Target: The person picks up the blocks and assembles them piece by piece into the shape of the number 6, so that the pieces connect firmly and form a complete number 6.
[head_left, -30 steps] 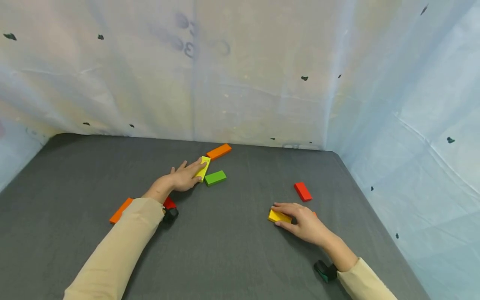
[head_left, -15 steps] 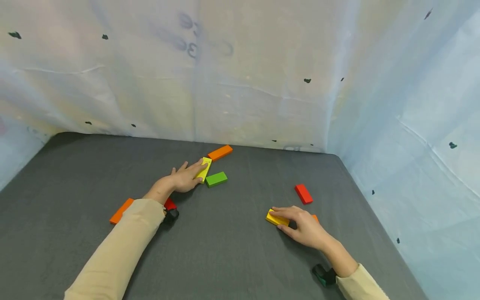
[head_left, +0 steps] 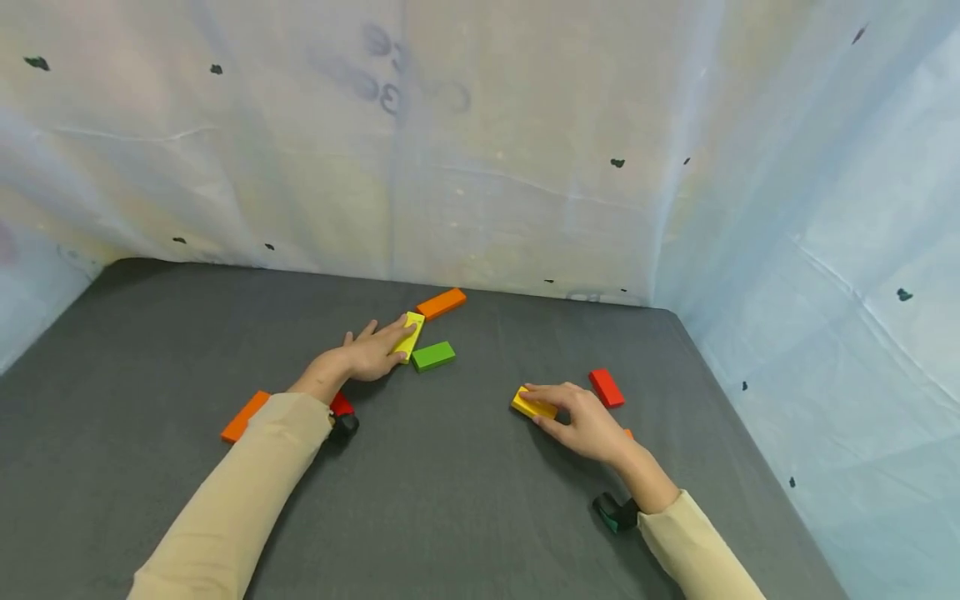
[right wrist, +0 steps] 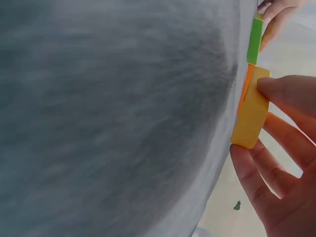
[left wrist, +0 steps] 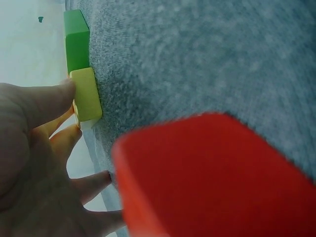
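two hands are each holding a yellow block. the left hand (head_left: 367, 354) is pinching the lemon block (left wrist: 87, 95) between thumb and fingers, the outer fingers spreading; the green block (head_left: 433, 356) is lying just beside the thumb tip, and an orange block (head_left: 442, 303) is lying past the index fingertip. the right hand (head_left: 587, 425) is pinching the amber block (right wrist: 251, 118) between thumb and fingertips; i cannot tell whether it is touching the table (head_left: 450, 500). a red block (head_left: 607, 388) is lying just right of the knuckles. the step seems to be positioning amber while the left is steadying lemon. the next move is probably calling for a firm right pinch, sparing green a nudge.
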Demonstrator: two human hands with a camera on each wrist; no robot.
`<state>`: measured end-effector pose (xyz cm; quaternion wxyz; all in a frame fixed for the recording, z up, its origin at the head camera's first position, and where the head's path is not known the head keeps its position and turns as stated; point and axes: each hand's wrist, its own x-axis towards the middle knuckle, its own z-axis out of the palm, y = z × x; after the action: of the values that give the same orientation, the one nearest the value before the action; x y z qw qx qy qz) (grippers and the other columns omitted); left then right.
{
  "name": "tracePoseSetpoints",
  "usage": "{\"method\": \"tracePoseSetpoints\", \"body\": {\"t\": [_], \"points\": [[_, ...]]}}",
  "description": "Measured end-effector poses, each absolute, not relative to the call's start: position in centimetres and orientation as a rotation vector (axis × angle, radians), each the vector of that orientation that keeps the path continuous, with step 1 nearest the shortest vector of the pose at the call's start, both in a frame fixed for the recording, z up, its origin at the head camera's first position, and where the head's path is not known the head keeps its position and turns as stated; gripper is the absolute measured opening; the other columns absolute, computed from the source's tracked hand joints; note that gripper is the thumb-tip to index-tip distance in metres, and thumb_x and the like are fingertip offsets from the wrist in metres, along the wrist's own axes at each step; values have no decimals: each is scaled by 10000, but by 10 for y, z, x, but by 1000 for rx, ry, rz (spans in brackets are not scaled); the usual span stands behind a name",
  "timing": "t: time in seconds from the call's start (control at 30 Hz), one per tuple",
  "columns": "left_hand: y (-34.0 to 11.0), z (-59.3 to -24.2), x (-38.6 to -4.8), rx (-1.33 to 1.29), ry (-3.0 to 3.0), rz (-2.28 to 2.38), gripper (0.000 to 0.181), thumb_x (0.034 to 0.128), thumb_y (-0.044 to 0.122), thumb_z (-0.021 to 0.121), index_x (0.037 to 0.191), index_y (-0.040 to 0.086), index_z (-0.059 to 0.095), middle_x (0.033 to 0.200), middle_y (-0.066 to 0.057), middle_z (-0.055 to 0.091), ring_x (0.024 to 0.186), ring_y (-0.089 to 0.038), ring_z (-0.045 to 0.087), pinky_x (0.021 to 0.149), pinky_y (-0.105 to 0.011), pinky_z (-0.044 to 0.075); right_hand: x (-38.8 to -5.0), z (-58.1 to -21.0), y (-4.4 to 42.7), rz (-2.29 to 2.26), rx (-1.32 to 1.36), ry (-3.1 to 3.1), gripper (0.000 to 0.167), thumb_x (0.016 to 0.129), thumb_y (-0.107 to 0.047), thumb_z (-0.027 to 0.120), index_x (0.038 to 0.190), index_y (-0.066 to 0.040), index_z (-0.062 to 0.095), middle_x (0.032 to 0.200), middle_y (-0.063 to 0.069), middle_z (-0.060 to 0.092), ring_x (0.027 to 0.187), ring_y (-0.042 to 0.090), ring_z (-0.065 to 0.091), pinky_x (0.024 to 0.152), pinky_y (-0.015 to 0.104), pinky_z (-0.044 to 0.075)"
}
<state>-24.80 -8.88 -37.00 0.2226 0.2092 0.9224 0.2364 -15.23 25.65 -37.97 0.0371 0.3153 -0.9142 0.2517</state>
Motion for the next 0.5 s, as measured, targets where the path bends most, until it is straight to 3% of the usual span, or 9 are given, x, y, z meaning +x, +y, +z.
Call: {"method": "tracePoseSetpoints", "body": {"t": [0.5], "points": [[-81,-372,-247,579,2557,647,580,1048,239,392,1557,138,133,1620,-122,-7,1435,-491,-58,1083,-716,-47,-192,-376,225,788,937,-2916,378,893,-87,670,1270,-89,640,1312,84,616,1070,229,620,817,363,526]]}}
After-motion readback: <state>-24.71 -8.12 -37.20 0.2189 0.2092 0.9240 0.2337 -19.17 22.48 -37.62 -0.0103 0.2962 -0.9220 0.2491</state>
